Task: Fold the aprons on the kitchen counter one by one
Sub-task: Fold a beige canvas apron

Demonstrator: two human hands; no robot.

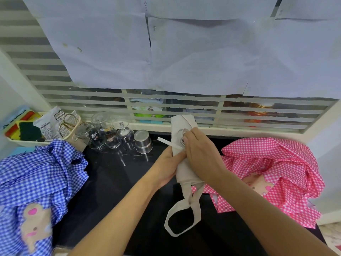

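Observation:
A beige apron, folded into a narrow strip, is held up above the black counter. Its neck loop hangs down toward me and a thin strap sticks out to the left. My left hand grips the strip from the left side. My right hand lies over it from the right, fingers curled around the cloth. A blue checked apron lies crumpled on the left. A pink checked apron lies crumpled on the right.
Upturned glasses and a steel cup stand at the counter's back. A tray with sponges, a packet and scissors sits at the far left. A slatted window partly covered with paper sheets runs behind.

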